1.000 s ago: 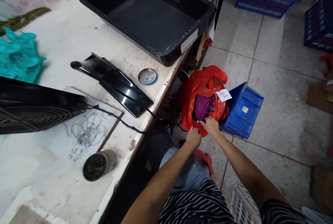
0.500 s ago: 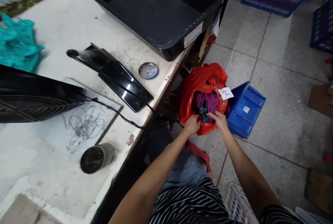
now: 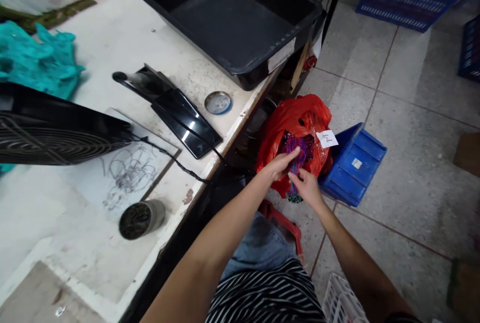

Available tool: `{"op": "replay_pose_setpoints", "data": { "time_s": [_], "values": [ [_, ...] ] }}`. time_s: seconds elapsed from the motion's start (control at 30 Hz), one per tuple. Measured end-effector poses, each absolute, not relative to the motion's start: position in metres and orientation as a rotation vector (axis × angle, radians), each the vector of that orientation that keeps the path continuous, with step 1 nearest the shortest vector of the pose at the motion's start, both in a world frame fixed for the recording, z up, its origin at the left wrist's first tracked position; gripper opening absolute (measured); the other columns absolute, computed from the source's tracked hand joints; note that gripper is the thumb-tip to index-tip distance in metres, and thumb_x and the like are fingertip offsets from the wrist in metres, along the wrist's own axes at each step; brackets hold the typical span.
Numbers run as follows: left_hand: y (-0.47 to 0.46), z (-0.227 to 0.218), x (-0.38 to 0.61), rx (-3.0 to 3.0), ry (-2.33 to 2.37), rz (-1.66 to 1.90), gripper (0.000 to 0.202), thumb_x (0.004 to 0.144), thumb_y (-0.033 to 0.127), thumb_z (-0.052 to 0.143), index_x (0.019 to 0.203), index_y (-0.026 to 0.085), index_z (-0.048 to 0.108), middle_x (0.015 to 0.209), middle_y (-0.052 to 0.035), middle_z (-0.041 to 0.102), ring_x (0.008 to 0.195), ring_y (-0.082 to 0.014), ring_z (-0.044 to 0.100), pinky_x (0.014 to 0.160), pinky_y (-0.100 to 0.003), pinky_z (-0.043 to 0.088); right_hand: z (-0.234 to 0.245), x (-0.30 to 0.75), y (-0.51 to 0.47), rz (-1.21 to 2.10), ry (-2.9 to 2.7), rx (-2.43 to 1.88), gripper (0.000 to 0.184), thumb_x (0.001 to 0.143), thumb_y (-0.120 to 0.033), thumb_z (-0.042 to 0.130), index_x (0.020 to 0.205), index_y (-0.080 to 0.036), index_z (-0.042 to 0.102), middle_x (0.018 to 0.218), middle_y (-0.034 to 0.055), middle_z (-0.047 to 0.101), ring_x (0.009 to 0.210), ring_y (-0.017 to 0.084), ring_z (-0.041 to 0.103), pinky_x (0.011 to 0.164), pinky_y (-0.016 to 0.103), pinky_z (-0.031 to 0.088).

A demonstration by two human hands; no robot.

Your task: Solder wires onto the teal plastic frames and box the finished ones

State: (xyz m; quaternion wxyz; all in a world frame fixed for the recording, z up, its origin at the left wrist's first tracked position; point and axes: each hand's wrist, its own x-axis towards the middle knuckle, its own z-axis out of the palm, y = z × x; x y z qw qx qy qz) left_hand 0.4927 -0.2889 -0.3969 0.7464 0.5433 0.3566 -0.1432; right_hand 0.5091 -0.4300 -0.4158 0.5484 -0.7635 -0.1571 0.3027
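Note:
A red plastic bag (image 3: 307, 108) stands gaping in front of me, with a paper tag marked with handwritten figures (image 3: 327, 138) at its right edge. Out of its mouth comes a bundle of thin purple and pink wires (image 3: 297, 155), whose greenish end hangs toward me. My left hand (image 3: 280, 165) is closed around the bundle's left side, thumb across the top. Just right of it, my right hand (image 3: 306, 185) pinches the lower part of the bundle with its fingertips. Fingers under the bundle are hidden.
Left is a white worktable (image 3: 180, 75) bearing a large black tray (image 3: 240, 70), a black metal stand (image 3: 185, 123), a round lid (image 3: 218, 103), a can (image 3: 142, 219) and a fan (image 3: 56, 130). A blue bin (image 3: 354, 165) sits on the floor beside the bag.
The wire bundle has been drawn up and toward me, its greenish end now over the bag's near edge. My left hand has moved onto the bundle; the view has shifted slightly.

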Motion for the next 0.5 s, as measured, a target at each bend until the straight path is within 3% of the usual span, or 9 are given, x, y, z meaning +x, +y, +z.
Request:
{"op": "replay_pose_setpoints", "data": {
  "time_s": [0.1, 0.23, 0.33, 0.4, 0.5],
  "values": [
    [-0.284, -0.393, 0.498, 1.082, 0.891, -0.322, 0.026, 0.079, 0.031, 0.079, 0.085, 0.012, 0.063, 0.062, -0.0024, 0.064, 0.051, -0.0117, 0.060, 0.058, -0.026, 0.053, -0.418, 0.518, -0.435, 0.722, -0.463, -1.945, 0.028, 0.077, -0.048, 0.066, 0.072, -0.021, 0.072, 0.067, 0.0021, 0.072, 0.067, 0.021, 0.067, 0.067, 0.030, 0.053],
    [-0.277, -0.387, 0.492, 1.182, 0.920, -0.315, 0.011, 0.091, 0.021, 0.061, 0.084, 0.014, 0.057, 0.056, 0.0014, 0.058, 0.040, -0.0079, 0.049, 0.047, -0.021, 0.045, -0.421, 0.588, -0.418, 0.574, -0.440, -2.180, 0.028, 0.088, -0.032, 0.051, 0.087, -0.019, 0.075, 0.099, 0.0106, 0.076, 0.101, 0.029, 0.069, 0.095, 0.042, 0.049],
    [-0.279, -0.382, 0.493, 1.292, 0.895, -0.330, 0.010, 0.097, 0.022, 0.052, 0.090, 0.015, 0.056, 0.056, 0.0039, 0.055, 0.038, -0.0068, 0.044, 0.043, -0.019, 0.038, -0.421, 0.645, -0.368, 0.585, -0.507, -2.275, 0.018, 0.082, -0.024, 0.061, 0.090, -0.017, 0.076, 0.104, 0.0158, 0.075, 0.112, 0.032, 0.066, 0.103, 0.043, 0.044],
    [-0.285, -0.382, 0.496, 1.385, 0.881, -0.343, 0.009, 0.098, 0.022, 0.049, 0.097, 0.016, 0.056, 0.058, 0.0047, 0.054, 0.039, -0.0070, 0.044, 0.043, -0.018, 0.038, -0.416, 0.676, -0.323, 0.601, -0.591, -2.276, 0.024, 0.080, -0.023, 0.067, 0.100, -0.015, 0.075, 0.110, 0.0173, 0.074, 0.116, 0.032, 0.064, 0.105, 0.042, 0.043],
    [-0.297, -0.385, 0.502, 1.554, 0.867, -0.383, 0.013, 0.098, 0.022, 0.049, 0.106, 0.015, 0.057, 0.065, 0.0016, 0.060, 0.044, -0.0091, 0.050, 0.049, -0.020, 0.042, -0.405, 0.706, -0.268, 0.602, -0.761, -2.187, 0.043, 0.086, -0.028, 0.062, 0.128, -0.017, 0.063, 0.123, 0.0095, 0.070, 0.117, 0.023, 0.063, 0.106, 0.038, 0.044]
  ]
}}
